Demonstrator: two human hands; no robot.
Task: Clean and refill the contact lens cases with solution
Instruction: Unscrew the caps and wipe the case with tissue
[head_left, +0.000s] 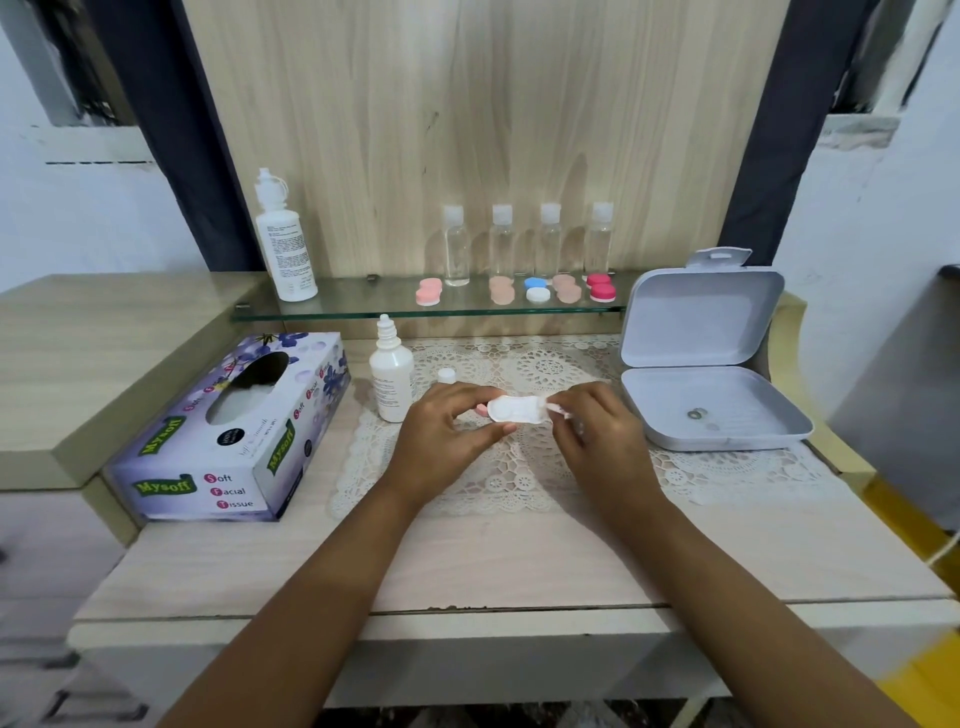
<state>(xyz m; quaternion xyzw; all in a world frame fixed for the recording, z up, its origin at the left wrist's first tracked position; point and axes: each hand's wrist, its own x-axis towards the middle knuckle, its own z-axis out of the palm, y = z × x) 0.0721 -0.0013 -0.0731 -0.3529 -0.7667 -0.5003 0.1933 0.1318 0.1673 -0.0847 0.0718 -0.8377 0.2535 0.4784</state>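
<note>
Your left hand (447, 426) holds the white lens case (519, 409) just above the lace mat (727, 470). Its grip is clamped on the case's left end, thumb below and fingers curled over the top. Your right hand (597, 431) pinches a small wad of tissue (560, 410) against the case's right end, so that grip is closed on the tissue.

The small white bottle (390, 376) stands on the table (519, 561) just left of your left hand, and a loose white cap (447, 374) sits beside it. The tissue box (228, 431) lies farther left. An open grey box (701, 317) rests on the mat to your right.

On the glass shelf (363, 307) behind stand a tall white bottle (284, 244), four clear bottles (457, 249) and more lens cases (601, 288) in pink, peach, blue-and-white and red.
</note>
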